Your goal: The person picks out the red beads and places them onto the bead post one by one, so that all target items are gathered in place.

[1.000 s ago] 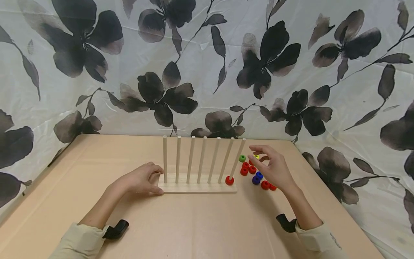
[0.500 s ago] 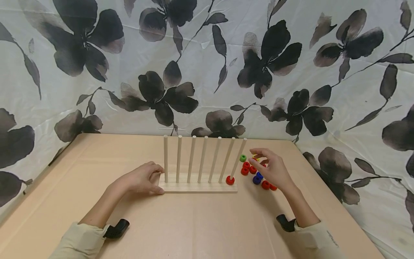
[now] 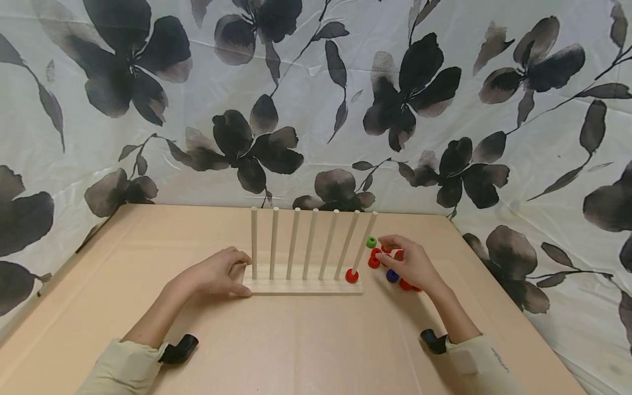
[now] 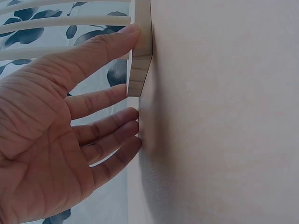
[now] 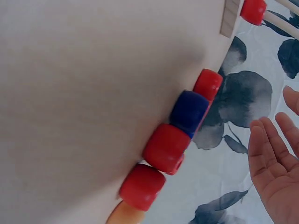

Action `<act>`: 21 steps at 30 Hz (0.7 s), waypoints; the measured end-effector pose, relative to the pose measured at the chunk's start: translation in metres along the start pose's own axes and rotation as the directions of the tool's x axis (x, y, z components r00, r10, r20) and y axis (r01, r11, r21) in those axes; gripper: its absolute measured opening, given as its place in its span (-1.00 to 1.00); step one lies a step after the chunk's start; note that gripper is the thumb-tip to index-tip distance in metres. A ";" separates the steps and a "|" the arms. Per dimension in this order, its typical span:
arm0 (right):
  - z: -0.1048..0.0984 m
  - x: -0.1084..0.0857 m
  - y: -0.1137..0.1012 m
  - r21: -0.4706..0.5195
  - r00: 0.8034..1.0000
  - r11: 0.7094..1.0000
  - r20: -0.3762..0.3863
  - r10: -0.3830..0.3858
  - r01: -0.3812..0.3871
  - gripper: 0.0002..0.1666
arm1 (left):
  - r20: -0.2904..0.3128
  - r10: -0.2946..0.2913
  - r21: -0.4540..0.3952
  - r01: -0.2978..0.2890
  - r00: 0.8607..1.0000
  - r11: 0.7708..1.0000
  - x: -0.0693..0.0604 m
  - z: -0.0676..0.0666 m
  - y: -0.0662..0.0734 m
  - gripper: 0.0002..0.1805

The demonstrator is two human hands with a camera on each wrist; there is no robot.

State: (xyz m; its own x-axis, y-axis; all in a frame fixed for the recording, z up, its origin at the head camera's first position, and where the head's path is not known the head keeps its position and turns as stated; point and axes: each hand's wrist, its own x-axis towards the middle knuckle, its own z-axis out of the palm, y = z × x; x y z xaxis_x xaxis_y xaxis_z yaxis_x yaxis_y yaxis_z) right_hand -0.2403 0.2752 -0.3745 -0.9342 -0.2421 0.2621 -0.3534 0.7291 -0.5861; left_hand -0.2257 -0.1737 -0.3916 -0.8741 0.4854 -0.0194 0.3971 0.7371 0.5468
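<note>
A pale wooden peg rack (image 3: pixel 306 287) stands on the table, with a row of upright pegs. One red bead (image 3: pixel 352 276) sits at the bottom of its rightmost peg. My left hand (image 3: pixel 217 272) pinches the rack's left end, thumb on the front edge and forefinger at the end; the left wrist view shows the thumb (image 4: pixel 126 39) there. Over the loose beads hovers my right hand (image 3: pixel 413 264), fingers apart and nothing seen between them. Around it lie red beads (image 3: pixel 374 262), a blue bead (image 3: pixel 392 275) and a green bead (image 3: pixel 371 242); the hand hides others.
The right wrist view has an orange bead (image 5: pixel 126 214) at the near end of the bead group. A light wooden table (image 3: pixel 296 340) lies under everything. Behind it hangs a white cloth (image 3: pixel 326 82) with dark flowers.
My right hand has lowered slightly over the beads, covering the yellow one and part of the blue ones. The left hand and the rack stay put.
</note>
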 end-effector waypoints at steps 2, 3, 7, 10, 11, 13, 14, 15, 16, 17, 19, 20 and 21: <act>0.002 0.000 0.003 0.000 1.000 1.000 0.014 0.001 -0.001 -0.48 | 0.001 0.000 -0.003 0.000 1.000 1.000 0.000 0.000 0.000 -0.23; 0.002 0.000 0.004 -0.003 1.000 1.000 0.018 -0.001 0.001 -0.48 | 0.002 0.000 -0.006 0.000 1.000 1.000 0.000 0.000 0.000 -0.23; 0.005 0.000 0.007 -0.007 0.999 1.000 0.031 0.010 -0.010 -0.48 | 0.004 -0.005 -0.017 0.005 1.000 1.000 0.000 0.001 0.000 -0.23; 0.007 0.001 0.009 -0.003 0.999 1.000 0.045 0.026 -0.025 -0.47 | 0.002 -0.004 -0.016 0.004 1.000 1.000 0.001 0.001 0.000 -0.24; 0.007 0.001 0.009 -0.001 0.998 1.000 0.052 0.030 -0.030 -0.48 | 0.002 -0.002 -0.015 0.002 1.000 1.000 0.001 0.001 0.000 -0.24; 0.008 0.001 0.009 -0.002 0.997 0.999 0.065 0.038 -0.038 -0.49 | -0.001 0.002 -0.011 -0.002 1.000 1.000 0.001 0.001 0.000 -0.24; 0.008 0.001 0.009 -0.002 0.997 0.999 0.071 0.039 -0.039 -0.50 | -0.001 0.004 -0.010 -0.004 1.000 1.000 0.001 0.001 0.000 -0.24; 0.008 0.001 0.009 -0.003 0.996 0.999 0.076 0.037 -0.037 -0.51 | -0.001 0.004 -0.009 -0.004 1.000 1.000 0.001 0.001 0.000 -0.24; 0.008 0.001 0.008 -0.002 0.996 0.999 0.082 0.034 -0.034 -0.52 | 0.000 0.004 -0.008 -0.004 1.000 1.000 0.001 0.000 0.000 -0.23; 0.009 0.001 0.008 -0.005 0.996 1.000 0.089 0.029 -0.029 -0.53 | 0.000 0.004 -0.007 -0.004 1.000 1.000 0.000 0.000 0.000 -0.23; 0.009 0.003 0.009 -0.012 0.995 1.000 0.102 0.018 -0.017 -0.55 | -0.001 0.002 -0.006 -0.002 1.000 1.000 0.000 0.000 0.000 -0.23; 0.010 0.004 0.009 -0.011 0.994 1.000 0.108 0.013 -0.012 -0.56 | -0.002 0.000 -0.003 0.000 1.000 1.000 0.000 -0.001 0.000 -0.23; 0.011 0.004 0.009 -0.014 0.993 1.000 0.115 0.010 -0.008 -0.57 | -0.004 -0.001 0.001 0.001 1.000 1.000 0.000 -0.001 -0.001 -0.23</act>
State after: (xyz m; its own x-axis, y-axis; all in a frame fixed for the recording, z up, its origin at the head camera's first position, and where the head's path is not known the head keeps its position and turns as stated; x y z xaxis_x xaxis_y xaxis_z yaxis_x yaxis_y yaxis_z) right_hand -0.2482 0.2742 -0.3869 -0.9371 -0.3068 0.1667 -0.3450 0.7401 -0.5773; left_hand -0.2263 -0.1744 -0.3914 -0.8757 0.4827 -0.0166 0.3964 0.7380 0.5460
